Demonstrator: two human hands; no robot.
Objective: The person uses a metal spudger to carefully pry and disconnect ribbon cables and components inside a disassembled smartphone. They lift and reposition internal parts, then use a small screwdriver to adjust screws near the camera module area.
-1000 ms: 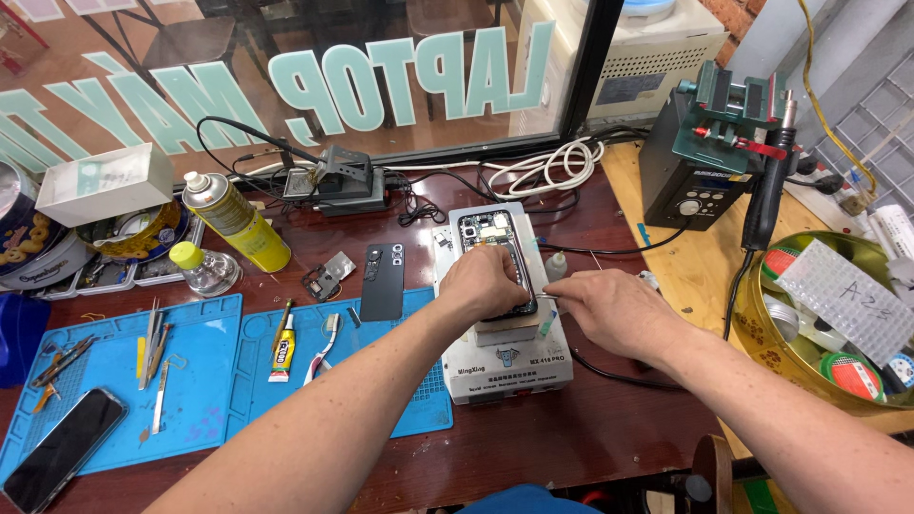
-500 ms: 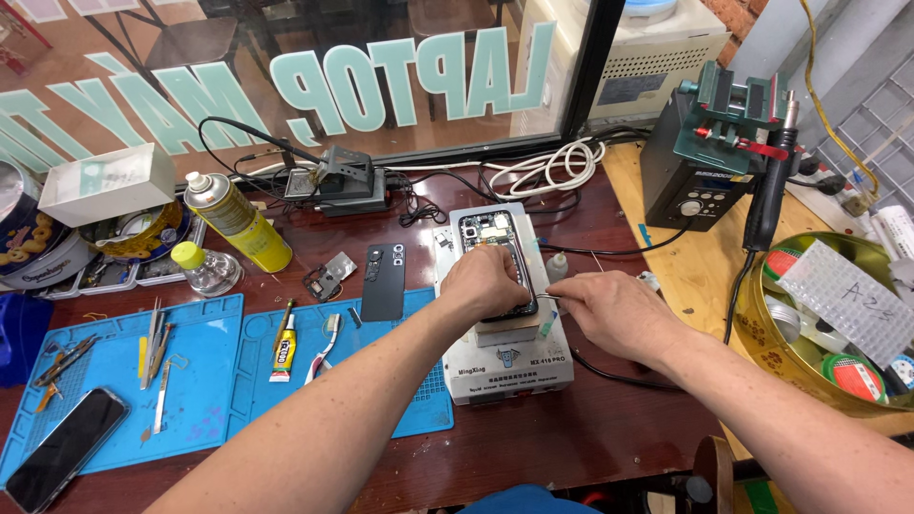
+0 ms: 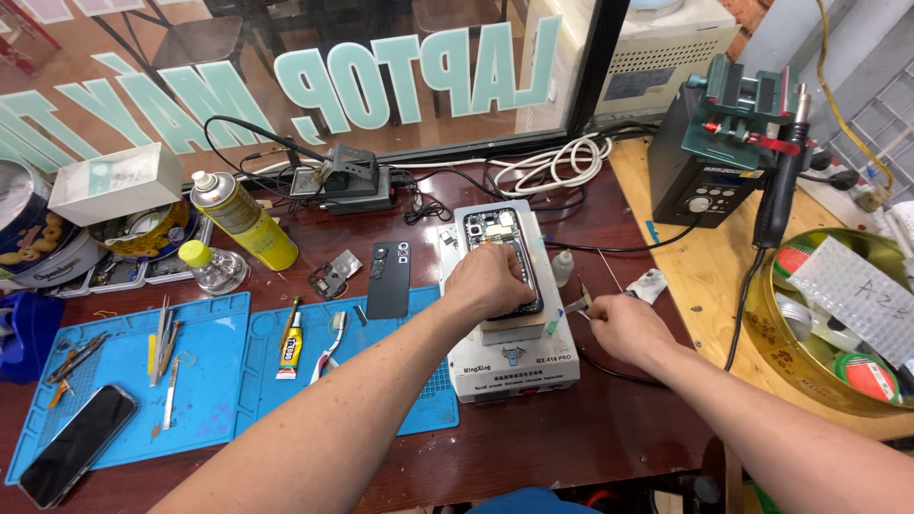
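We press our left hand [image 3: 490, 278] flat on the opened phone [image 3: 505, 249] atop the white heating plate [image 3: 514, 357] — its long axis runs twelve to six, camera end at twelve. Our right hand [image 3: 624, 326], at three o'clock, pinches thin metal tweezers [image 3: 581, 303]. A glossy black back cover [image 3: 388, 279] lies at nine, beside a yellow spray can [image 3: 243, 221].

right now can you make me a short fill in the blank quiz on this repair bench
1. The left hand presses down on the opened phone that lies on the white ____ plate machine.
2. The right hand holds a thin ____ beside the machine.
3. The yellow spray can stands ____ on the table.

Missing words: heating; tool; upright
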